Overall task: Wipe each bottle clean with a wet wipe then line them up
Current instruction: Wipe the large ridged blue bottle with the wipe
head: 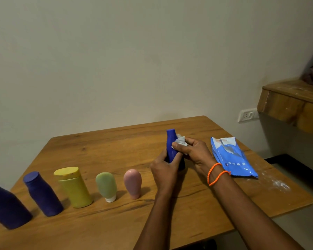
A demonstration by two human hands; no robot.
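My left hand (165, 170) grips the lower body of a slim blue bottle (170, 142) and holds it upright above the table. My right hand (193, 150) pinches a crumpled white wet wipe (180, 141) against the bottle's neck. A row of bottles stands along the table's left side: a large dark blue bottle (6, 206), a smaller dark blue bottle (42, 194), a yellow bottle (73, 187), a green tube (106, 185) on its white cap and a pink tube (132, 183).
A blue pack of wet wipes (231, 156) lies on the wooden table (116, 148) to the right of my hands. White powder specks mark the table's right edge. A wooden shelf (293, 103) and a wall socket (247, 114) are at the right.
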